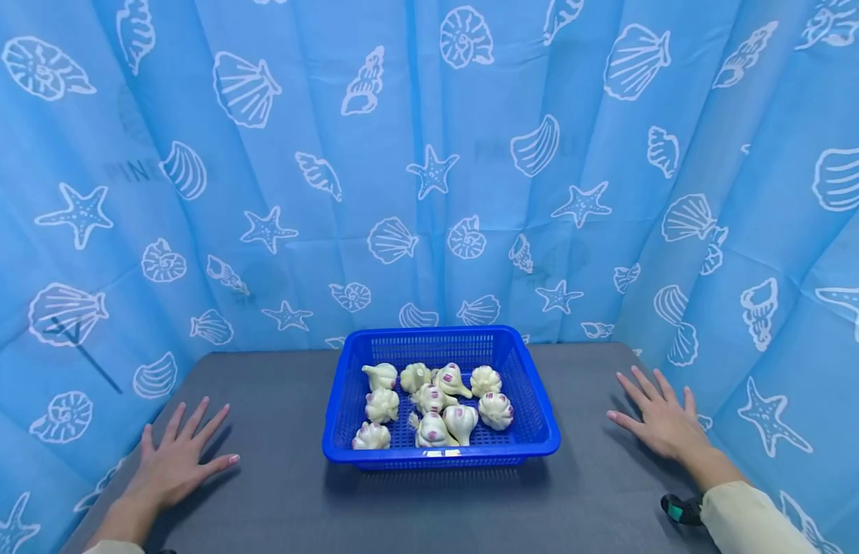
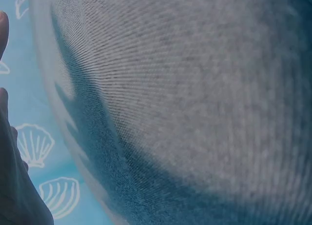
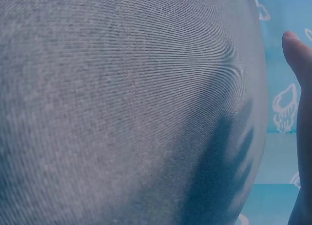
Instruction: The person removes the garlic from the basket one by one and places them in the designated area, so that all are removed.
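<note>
A blue plastic basket (image 1: 543, 431) stands mid-table in the head view, with several white garlic bulbs (image 1: 432, 398) inside, some marked purple. My left hand (image 1: 169, 465) is spread over the table's left side, well apart from the basket. On the other side my right hand (image 1: 664, 419) is likewise spread, fingers pointing away from me, holding nothing. In the left wrist view, part of the left hand (image 2: 17, 171) shows at the left edge above its shadow on the cloth. The right wrist view catches the right thumb (image 3: 297, 54) at its right edge.
A grey cloth-covered table (image 1: 277, 431) lies under everything. Blue curtains (image 1: 429, 192) printed with white shells and starfish hang behind it and at both sides. A dark strap with a green patch (image 1: 680, 510) sits at the right wrist.
</note>
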`<state>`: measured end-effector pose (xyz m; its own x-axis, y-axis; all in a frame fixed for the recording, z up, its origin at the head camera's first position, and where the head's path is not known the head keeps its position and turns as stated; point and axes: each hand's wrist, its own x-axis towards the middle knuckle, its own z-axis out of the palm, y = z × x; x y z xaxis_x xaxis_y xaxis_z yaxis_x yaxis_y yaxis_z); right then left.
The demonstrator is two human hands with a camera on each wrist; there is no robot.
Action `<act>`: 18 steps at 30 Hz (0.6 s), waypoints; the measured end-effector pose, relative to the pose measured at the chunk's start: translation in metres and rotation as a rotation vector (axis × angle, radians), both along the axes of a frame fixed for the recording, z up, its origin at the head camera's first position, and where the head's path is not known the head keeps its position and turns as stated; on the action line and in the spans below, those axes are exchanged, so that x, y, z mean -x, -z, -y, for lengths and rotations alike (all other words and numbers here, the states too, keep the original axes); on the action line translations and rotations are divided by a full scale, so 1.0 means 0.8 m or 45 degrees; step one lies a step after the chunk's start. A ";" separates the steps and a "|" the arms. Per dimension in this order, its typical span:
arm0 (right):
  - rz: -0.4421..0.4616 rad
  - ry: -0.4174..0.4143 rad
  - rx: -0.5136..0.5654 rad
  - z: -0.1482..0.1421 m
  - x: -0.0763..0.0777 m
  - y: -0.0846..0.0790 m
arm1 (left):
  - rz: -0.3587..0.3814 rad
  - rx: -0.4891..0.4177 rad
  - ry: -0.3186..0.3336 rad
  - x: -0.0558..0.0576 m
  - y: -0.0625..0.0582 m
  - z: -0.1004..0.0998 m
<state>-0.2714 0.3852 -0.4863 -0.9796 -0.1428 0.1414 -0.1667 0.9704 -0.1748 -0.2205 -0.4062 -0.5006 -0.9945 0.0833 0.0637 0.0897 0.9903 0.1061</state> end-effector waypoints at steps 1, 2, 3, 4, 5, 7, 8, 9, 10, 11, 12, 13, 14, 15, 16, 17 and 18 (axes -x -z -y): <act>0.000 -0.001 0.001 0.000 0.000 0.000 | 0.005 -0.004 -0.001 0.000 -0.001 0.000; -0.002 -0.002 0.003 -0.001 0.000 0.000 | 0.008 -0.002 -0.002 0.000 -0.001 0.000; -0.003 -0.006 0.009 -0.001 0.001 0.000 | 0.010 0.000 -0.006 0.000 -0.002 0.000; -0.003 -0.005 0.010 -0.001 0.001 0.001 | 0.006 0.000 -0.005 0.000 -0.004 0.000; -0.004 -0.006 0.013 -0.001 0.001 0.001 | 0.002 0.002 -0.008 0.001 -0.006 -0.001; -0.004 -0.006 0.018 0.000 0.002 0.003 | -0.007 0.002 -0.013 0.001 -0.008 -0.001; -0.007 -0.007 0.019 0.000 0.002 0.004 | -0.014 0.004 -0.016 0.001 -0.009 -0.002; -0.007 -0.009 0.022 0.000 0.002 0.004 | -0.020 0.003 -0.017 0.001 -0.009 -0.003; -0.009 -0.008 0.020 0.000 0.001 0.005 | -0.025 0.001 -0.017 0.001 -0.010 -0.003; -0.014 -0.012 0.022 0.001 0.001 0.005 | -0.029 0.001 -0.019 0.001 -0.010 -0.004; -0.023 -0.017 0.024 0.001 0.001 0.005 | -0.033 0.002 -0.021 0.001 -0.010 -0.004; -0.034 -0.024 0.027 0.002 0.001 0.005 | -0.038 0.001 -0.023 0.001 -0.010 -0.005; -0.050 -0.031 0.026 0.003 0.001 0.005 | -0.045 0.000 -0.021 0.001 -0.010 -0.006; -0.068 -0.042 0.033 0.004 0.001 0.005 | -0.053 -0.004 -0.019 0.001 -0.010 -0.006; -0.091 -0.049 0.035 0.006 0.002 0.005 | -0.066 -0.012 -0.015 0.001 -0.010 -0.007; -0.117 -0.058 0.041 0.007 0.002 0.004 | -0.079 -0.022 -0.012 0.000 -0.011 -0.009; -0.140 -0.068 0.048 0.009 0.003 0.003 | -0.092 -0.035 -0.008 0.000 -0.011 -0.010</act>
<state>-0.2734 0.3776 -0.4887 -0.9490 -0.1868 0.2540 -0.2381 0.9527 -0.1888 -0.2207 -0.3983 -0.4917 -0.9877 0.0744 0.1377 0.0920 0.9877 0.1264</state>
